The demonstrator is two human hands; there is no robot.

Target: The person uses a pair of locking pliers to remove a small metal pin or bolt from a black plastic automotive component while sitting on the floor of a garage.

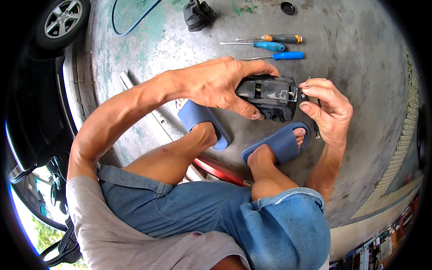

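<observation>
Head view, three screwdrivers (268,46) beyond black part (263,92), sandals (282,146) near

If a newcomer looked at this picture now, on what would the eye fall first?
Probably on the dark blocky part just right of centre, gripped by the left fingers, with the right fingers at its right end. Just beyond it, three screwdrivers lie on the grey floor, two with blue handles. The silver-spoked car wheel stands out at upper left.
</observation>
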